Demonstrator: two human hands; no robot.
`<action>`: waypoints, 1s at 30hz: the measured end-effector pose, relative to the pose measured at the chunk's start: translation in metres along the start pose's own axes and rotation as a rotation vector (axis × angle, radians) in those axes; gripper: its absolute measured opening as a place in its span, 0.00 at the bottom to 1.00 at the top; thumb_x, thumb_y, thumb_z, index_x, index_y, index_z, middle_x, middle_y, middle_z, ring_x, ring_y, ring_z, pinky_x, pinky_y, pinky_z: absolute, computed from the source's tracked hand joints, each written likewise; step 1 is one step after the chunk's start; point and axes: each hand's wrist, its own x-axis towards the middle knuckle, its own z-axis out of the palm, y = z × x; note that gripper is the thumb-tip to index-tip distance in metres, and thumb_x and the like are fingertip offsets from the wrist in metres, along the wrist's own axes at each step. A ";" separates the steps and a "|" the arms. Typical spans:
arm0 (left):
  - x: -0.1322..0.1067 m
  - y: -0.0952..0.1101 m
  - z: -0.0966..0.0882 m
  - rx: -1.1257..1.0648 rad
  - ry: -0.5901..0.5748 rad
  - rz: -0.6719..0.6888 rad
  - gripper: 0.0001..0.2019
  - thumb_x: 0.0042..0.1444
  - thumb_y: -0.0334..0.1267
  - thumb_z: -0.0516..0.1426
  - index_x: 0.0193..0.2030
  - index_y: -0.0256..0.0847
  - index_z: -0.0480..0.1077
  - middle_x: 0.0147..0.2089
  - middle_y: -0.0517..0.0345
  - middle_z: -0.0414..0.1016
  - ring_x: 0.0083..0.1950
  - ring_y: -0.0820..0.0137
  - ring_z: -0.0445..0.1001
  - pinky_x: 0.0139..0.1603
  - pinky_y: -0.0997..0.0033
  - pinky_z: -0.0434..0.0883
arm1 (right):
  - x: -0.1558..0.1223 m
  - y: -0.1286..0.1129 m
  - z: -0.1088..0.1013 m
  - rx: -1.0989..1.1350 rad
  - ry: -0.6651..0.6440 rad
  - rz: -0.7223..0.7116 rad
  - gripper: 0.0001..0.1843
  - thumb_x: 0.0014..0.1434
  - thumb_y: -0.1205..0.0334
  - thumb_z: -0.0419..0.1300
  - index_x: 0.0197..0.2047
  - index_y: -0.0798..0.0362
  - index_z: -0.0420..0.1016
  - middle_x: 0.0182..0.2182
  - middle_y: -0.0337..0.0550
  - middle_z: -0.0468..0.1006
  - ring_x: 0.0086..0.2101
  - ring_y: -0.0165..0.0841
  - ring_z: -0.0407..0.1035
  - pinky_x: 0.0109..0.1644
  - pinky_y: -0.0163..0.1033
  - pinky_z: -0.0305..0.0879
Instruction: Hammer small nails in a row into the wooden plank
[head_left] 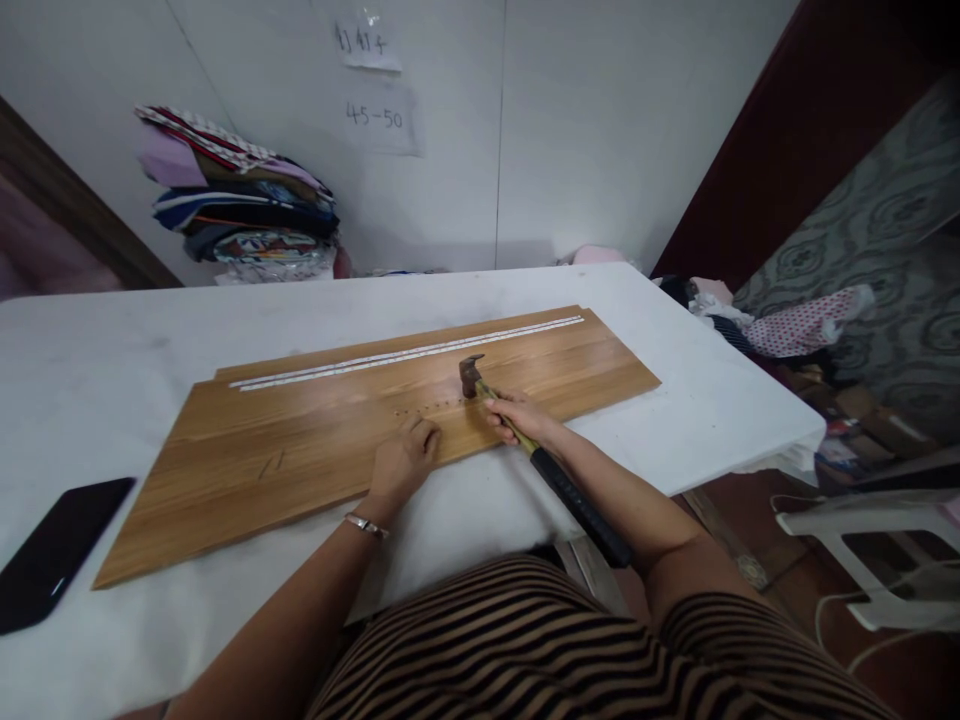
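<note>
A wood-grain board lies flat on the table, with a short row of small nails along its middle. My right hand is closed around the handle of a claw hammer, gripping it close to the head. The hammer's head is at the right end of the nail row, and its black grip reaches back under my forearm. Resting on the board just in front of the row, my left hand has its fingers curled in. Whatever they may hold is hidden.
Two thin nails lie on the board's left part. Pale slim strips run along its far side. A black phone lies on the white table at left. Folded cloth is piled behind; a white stool stands right.
</note>
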 end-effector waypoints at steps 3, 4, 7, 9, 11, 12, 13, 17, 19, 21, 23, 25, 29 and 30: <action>0.000 0.000 -0.001 0.005 -0.020 -0.012 0.14 0.68 0.40 0.49 0.40 0.43 0.75 0.45 0.52 0.78 0.44 0.65 0.76 0.46 0.67 0.71 | -0.002 -0.003 0.001 -0.001 0.014 0.004 0.18 0.56 0.52 0.66 0.41 0.48 0.62 0.20 0.25 0.65 0.15 0.22 0.54 0.16 0.28 0.46; 0.000 0.000 -0.001 0.008 -0.022 -0.018 0.14 0.68 0.40 0.49 0.40 0.43 0.75 0.45 0.52 0.78 0.45 0.65 0.76 0.46 0.67 0.71 | -0.003 -0.004 0.001 -0.002 0.019 0.011 0.18 0.56 0.52 0.66 0.41 0.48 0.62 0.20 0.25 0.65 0.15 0.22 0.54 0.16 0.28 0.46; 0.000 0.001 -0.001 0.017 -0.020 -0.024 0.14 0.68 0.40 0.49 0.40 0.43 0.75 0.45 0.52 0.78 0.45 0.65 0.76 0.46 0.67 0.70 | -0.004 -0.006 0.001 -0.006 0.033 0.027 0.19 0.55 0.51 0.66 0.41 0.49 0.62 0.20 0.25 0.65 0.15 0.22 0.53 0.16 0.28 0.47; 0.000 0.000 -0.001 0.021 -0.017 -0.017 0.14 0.68 0.40 0.49 0.40 0.44 0.75 0.45 0.53 0.78 0.45 0.66 0.76 0.46 0.67 0.70 | -0.005 -0.006 0.001 -0.002 0.038 0.020 0.19 0.55 0.51 0.66 0.41 0.48 0.62 0.20 0.25 0.65 0.15 0.22 0.54 0.17 0.27 0.47; 0.000 0.000 0.000 0.017 -0.016 -0.009 0.14 0.68 0.40 0.49 0.40 0.43 0.75 0.45 0.53 0.78 0.45 0.66 0.76 0.47 0.68 0.70 | -0.004 -0.005 0.000 0.001 0.036 0.015 0.20 0.55 0.51 0.67 0.42 0.48 0.62 0.20 0.24 0.65 0.15 0.21 0.54 0.17 0.27 0.47; 0.000 0.001 0.000 0.015 -0.015 -0.008 0.14 0.68 0.40 0.49 0.40 0.43 0.75 0.46 0.53 0.78 0.45 0.66 0.76 0.47 0.68 0.70 | -0.004 -0.004 0.000 0.000 0.032 0.016 0.20 0.55 0.51 0.67 0.42 0.48 0.62 0.20 0.24 0.65 0.15 0.21 0.54 0.17 0.27 0.47; 0.000 0.001 0.000 0.013 -0.015 -0.010 0.14 0.69 0.40 0.49 0.41 0.43 0.75 0.46 0.53 0.78 0.45 0.66 0.76 0.47 0.68 0.70 | -0.004 -0.003 0.000 -0.003 0.027 0.020 0.20 0.55 0.51 0.67 0.42 0.48 0.61 0.20 0.24 0.65 0.15 0.21 0.54 0.17 0.27 0.47; 0.000 0.002 -0.003 0.014 -0.038 -0.020 0.14 0.69 0.40 0.48 0.41 0.42 0.75 0.46 0.52 0.78 0.46 0.65 0.76 0.47 0.67 0.70 | -0.003 -0.004 0.001 -0.021 0.027 0.017 0.18 0.56 0.52 0.65 0.41 0.49 0.61 0.20 0.25 0.65 0.15 0.22 0.54 0.16 0.27 0.47; 0.000 0.003 -0.004 0.012 -0.048 -0.023 0.14 0.69 0.40 0.48 0.41 0.42 0.75 0.46 0.51 0.78 0.46 0.65 0.76 0.47 0.67 0.70 | -0.003 -0.005 0.002 -0.024 0.028 0.005 0.17 0.56 0.52 0.65 0.41 0.49 0.62 0.21 0.25 0.65 0.15 0.22 0.54 0.16 0.28 0.47; 0.000 0.003 -0.004 0.009 -0.050 -0.020 0.14 0.69 0.40 0.48 0.41 0.42 0.75 0.46 0.52 0.77 0.46 0.65 0.76 0.47 0.67 0.70 | -0.003 -0.006 0.002 -0.026 0.022 0.001 0.17 0.56 0.52 0.65 0.41 0.48 0.62 0.21 0.25 0.65 0.15 0.22 0.54 0.16 0.28 0.47; 0.000 0.003 -0.004 0.007 -0.047 -0.015 0.14 0.69 0.40 0.48 0.41 0.42 0.75 0.46 0.52 0.78 0.46 0.65 0.76 0.48 0.67 0.70 | -0.003 -0.006 0.003 -0.028 0.021 0.012 0.17 0.56 0.52 0.65 0.41 0.48 0.62 0.20 0.25 0.65 0.15 0.22 0.54 0.16 0.28 0.47; 0.000 0.003 -0.004 0.009 -0.046 -0.015 0.14 0.69 0.40 0.49 0.42 0.42 0.75 0.46 0.52 0.78 0.47 0.65 0.76 0.48 0.66 0.70 | -0.003 -0.005 0.003 -0.027 0.024 0.022 0.18 0.56 0.52 0.65 0.42 0.48 0.62 0.20 0.25 0.65 0.15 0.22 0.54 0.16 0.28 0.47; -0.001 0.006 -0.006 0.020 -0.059 -0.034 0.14 0.69 0.39 0.49 0.42 0.41 0.75 0.46 0.52 0.77 0.46 0.65 0.76 0.45 0.68 0.69 | -0.003 -0.005 0.002 -0.016 0.033 0.012 0.17 0.57 0.53 0.65 0.41 0.48 0.61 0.20 0.25 0.65 0.14 0.21 0.53 0.16 0.28 0.46; -0.001 0.007 -0.007 0.022 -0.062 -0.039 0.14 0.69 0.39 0.49 0.42 0.42 0.75 0.47 0.52 0.77 0.46 0.65 0.76 0.45 0.68 0.69 | -0.003 -0.005 0.003 -0.016 0.033 0.011 0.17 0.57 0.53 0.65 0.41 0.48 0.61 0.20 0.24 0.65 0.14 0.21 0.53 0.16 0.28 0.46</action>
